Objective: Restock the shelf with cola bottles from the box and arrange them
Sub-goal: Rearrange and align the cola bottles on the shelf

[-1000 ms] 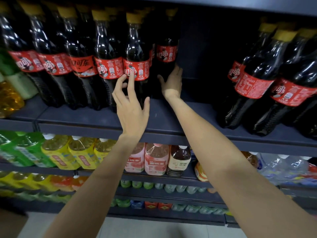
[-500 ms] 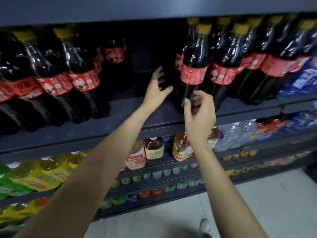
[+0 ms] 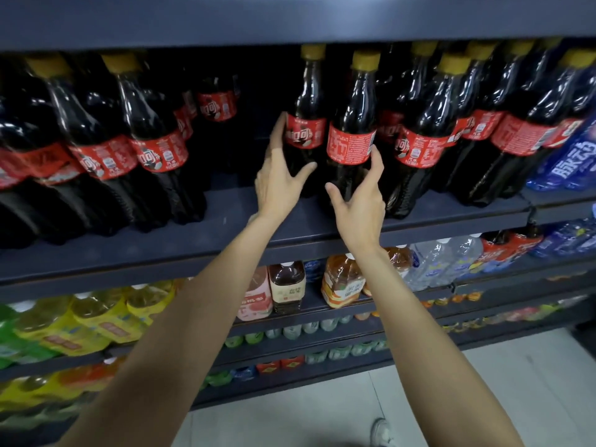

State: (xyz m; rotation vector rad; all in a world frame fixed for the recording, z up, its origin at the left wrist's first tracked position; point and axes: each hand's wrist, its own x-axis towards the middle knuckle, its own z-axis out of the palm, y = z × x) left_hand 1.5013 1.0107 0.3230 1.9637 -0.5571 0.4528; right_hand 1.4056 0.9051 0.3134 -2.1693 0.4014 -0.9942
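the person stands at the dark blue metal shelf [image 3: 290, 227], both arms raised. the left hand [image 3: 279, 179] curls round the back dark cola bottle with a yellow cap and red label [image 3: 306, 124], fingers on its far side at nine o'clock, thumb across the front: a grasping grip. the right hand [image 3: 361, 201] cups the front cola bottle of the same make [image 3: 353, 133], fingertips at its three o'clock side, thumb spread below; whether that grip presses or merely touches, i cannot tell. both bottles stand on the shelf at twelve o'clock. no box shows. this looks like the arranging step. next, i judge, the pair wants sliding toward the gap at ten o'clock, kept upright, labels turned forward.
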